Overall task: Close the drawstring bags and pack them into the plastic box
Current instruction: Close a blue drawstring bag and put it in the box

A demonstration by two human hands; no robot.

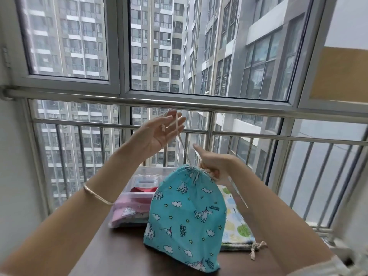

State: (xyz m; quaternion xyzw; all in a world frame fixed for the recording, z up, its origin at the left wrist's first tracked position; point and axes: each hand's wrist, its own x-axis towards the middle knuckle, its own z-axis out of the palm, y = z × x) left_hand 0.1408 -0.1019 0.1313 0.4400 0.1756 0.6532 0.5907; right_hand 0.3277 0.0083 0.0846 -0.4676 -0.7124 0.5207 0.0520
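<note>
Turquoise cloth printed with unicorns made up the bag point(185, 212), which was held upright on the table point(119, 253), just in front of the plastic box point(124, 198) and not yet inside it. Its gathered neck was clenched in the right hand point(214, 164), with 1 finger left pointing out, presumably so that the mouth could be pinched while the cord point(182, 144) was drawn tight. The cord was stretched taut from the neck up to the left hand point(157, 136), raised well above the bag. The fingers there were spread almost straight, with the cord laid across them rather than closed in a fist. Whether it was nipped between 2 fingers could not be made out.

The box was set at the back left, within easy reach. Pink and red cloth was seen through its clear wall, but its right side was hidden by the bag, so the number packed could not be told. 1 pale bag point(235, 222) with green trees was laid flat at the right, half covered. Knotted cord ends were seen at its near corner, yet whether it was closed could not be judged.
</note>
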